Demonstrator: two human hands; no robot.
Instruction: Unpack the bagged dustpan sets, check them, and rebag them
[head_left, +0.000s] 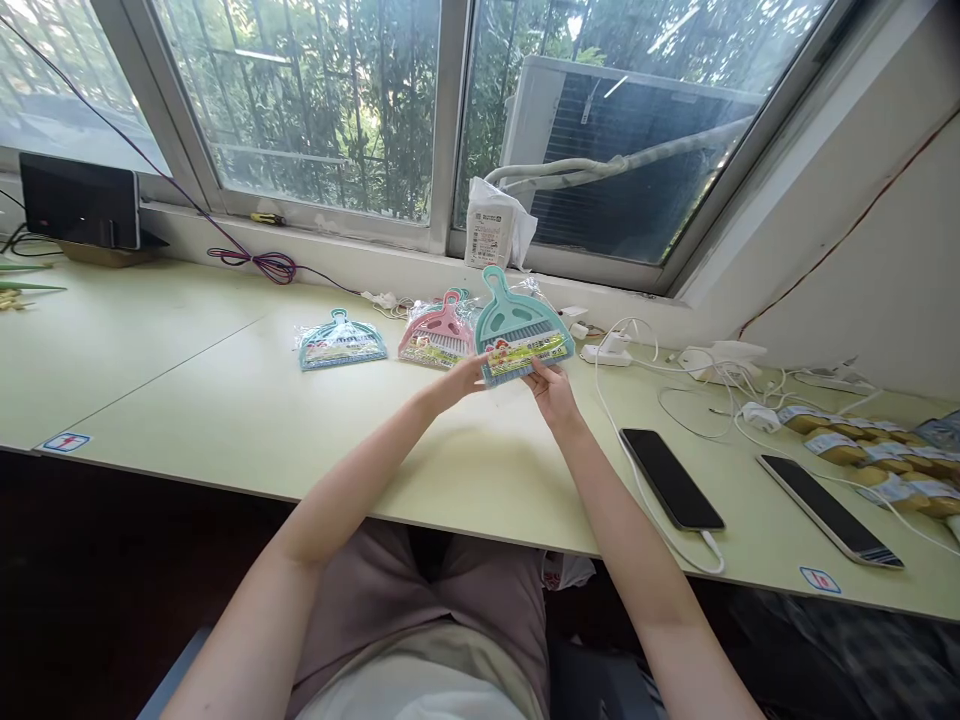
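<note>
Between both hands, raised above the table, is a mint-green mini dustpan and brush set with a printed yellow-green label, in clear wrap. My left hand grips its lower left corner, and my right hand holds the lower edge with the thumb in front. Behind and to the left lies a pink dustpan set in clear wrap, with a bit of green showing behind its handle. Farther left, a light-blue dustpan set lies flat on the table. Some of my fingers are hidden behind the held set.
A charging phone and a second phone lie at the right, near tangled white cables and yellow packs. A tissue pack stands on the sill. At the far left is a tablet; a coiled cable lies by the window.
</note>
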